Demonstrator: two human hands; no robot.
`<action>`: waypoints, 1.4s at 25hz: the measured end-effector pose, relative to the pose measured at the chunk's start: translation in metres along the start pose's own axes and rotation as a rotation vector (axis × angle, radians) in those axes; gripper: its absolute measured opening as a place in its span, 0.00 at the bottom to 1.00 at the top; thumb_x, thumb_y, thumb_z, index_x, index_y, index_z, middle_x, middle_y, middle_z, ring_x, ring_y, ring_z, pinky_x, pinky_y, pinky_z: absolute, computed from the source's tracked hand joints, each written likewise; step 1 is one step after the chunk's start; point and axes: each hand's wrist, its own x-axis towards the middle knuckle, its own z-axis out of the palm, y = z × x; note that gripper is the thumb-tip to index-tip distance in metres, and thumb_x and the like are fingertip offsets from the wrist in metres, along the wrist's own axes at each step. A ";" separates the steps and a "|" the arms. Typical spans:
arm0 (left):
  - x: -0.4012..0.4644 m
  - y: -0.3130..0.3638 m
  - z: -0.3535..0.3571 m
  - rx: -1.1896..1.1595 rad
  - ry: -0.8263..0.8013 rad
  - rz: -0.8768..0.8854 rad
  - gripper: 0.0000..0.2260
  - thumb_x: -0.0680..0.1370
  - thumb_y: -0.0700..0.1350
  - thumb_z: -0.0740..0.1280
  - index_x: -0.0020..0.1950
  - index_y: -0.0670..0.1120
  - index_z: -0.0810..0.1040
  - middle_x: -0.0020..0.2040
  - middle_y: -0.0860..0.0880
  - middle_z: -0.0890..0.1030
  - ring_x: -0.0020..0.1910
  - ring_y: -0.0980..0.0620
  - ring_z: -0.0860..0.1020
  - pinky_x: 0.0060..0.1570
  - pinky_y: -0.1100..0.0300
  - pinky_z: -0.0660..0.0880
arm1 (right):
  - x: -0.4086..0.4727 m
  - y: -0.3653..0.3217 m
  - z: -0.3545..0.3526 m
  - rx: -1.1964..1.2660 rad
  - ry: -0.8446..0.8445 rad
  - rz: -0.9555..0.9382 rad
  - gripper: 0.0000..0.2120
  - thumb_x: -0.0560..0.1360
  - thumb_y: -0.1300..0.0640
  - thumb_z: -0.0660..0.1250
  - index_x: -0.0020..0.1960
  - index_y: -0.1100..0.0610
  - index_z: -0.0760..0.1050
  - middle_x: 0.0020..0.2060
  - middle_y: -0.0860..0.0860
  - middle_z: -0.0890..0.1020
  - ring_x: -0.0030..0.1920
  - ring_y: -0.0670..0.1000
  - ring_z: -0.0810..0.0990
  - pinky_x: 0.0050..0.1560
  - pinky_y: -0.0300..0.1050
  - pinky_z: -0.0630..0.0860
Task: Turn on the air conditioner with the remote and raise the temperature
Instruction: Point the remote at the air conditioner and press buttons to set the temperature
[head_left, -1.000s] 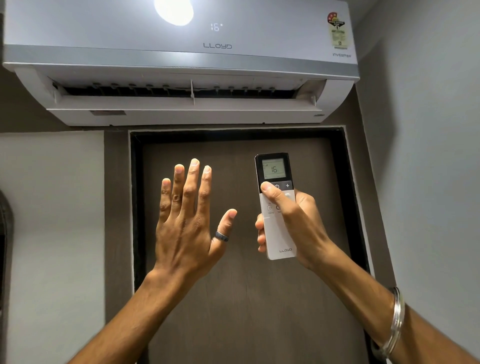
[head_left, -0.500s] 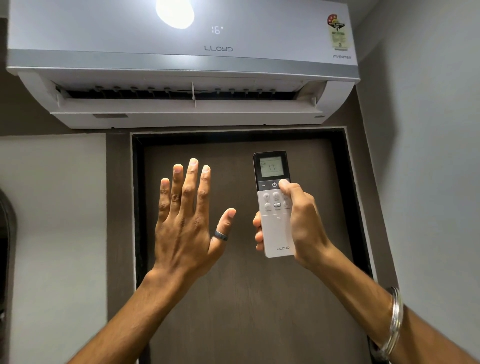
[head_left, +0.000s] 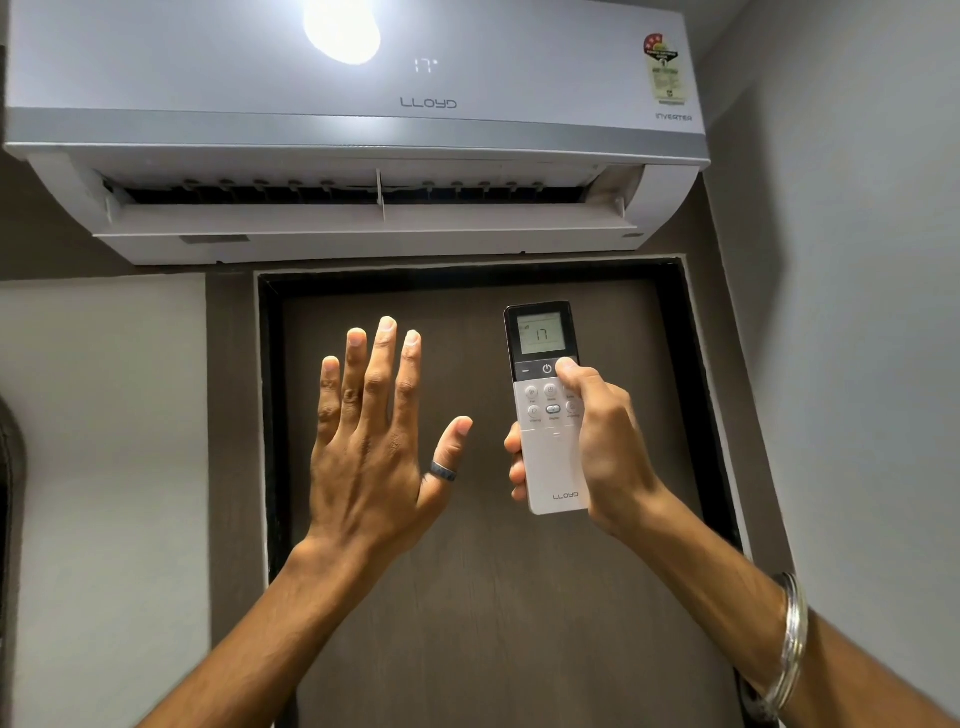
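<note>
A white Lloyd air conditioner (head_left: 358, 119) hangs high on the wall, its louver open and its front display reading 17. My right hand (head_left: 605, 441) grips a white and black remote (head_left: 550, 467) upright and pointed at the unit. The thumb rests on the button at the right end of the black strip, beside the power symbol. The remote's screen shows 17. My left hand (head_left: 374, 441) is raised flat to the left of the remote, fingers spread, a dark ring on the thumb, holding nothing.
A dark brown door (head_left: 493, 597) in a black frame fills the space below the unit. Grey walls (head_left: 857, 364) stand close on the right and left. A bright lamp reflection (head_left: 340, 26) glares on the unit's front. A metal bangle (head_left: 792, 634) circles my right wrist.
My right thumb moved from the power button across to the right-hand button. The remote's screen went from 16 to 17, then the unit's display followed to 17. My left hand stayed put.
</note>
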 end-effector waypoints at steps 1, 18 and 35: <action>0.000 0.000 0.001 -0.001 0.002 0.001 0.36 0.82 0.64 0.53 0.84 0.42 0.58 0.85 0.40 0.54 0.85 0.40 0.49 0.84 0.41 0.47 | 0.000 0.000 0.000 0.002 0.006 -0.011 0.24 0.86 0.43 0.53 0.51 0.62 0.77 0.32 0.58 0.86 0.26 0.55 0.84 0.27 0.48 0.83; -0.002 -0.009 0.012 0.011 0.017 -0.001 0.37 0.83 0.65 0.52 0.84 0.43 0.56 0.86 0.41 0.53 0.85 0.41 0.48 0.84 0.44 0.43 | 0.005 0.009 0.002 0.000 0.012 -0.032 0.23 0.86 0.44 0.54 0.52 0.62 0.77 0.31 0.59 0.85 0.25 0.56 0.84 0.27 0.48 0.83; -0.002 -0.010 0.022 -0.008 0.007 -0.003 0.37 0.82 0.64 0.53 0.84 0.43 0.56 0.86 0.41 0.52 0.85 0.41 0.47 0.84 0.44 0.43 | 0.016 0.016 -0.002 0.006 0.001 -0.012 0.26 0.86 0.42 0.51 0.58 0.64 0.75 0.34 0.58 0.85 0.28 0.56 0.84 0.30 0.47 0.83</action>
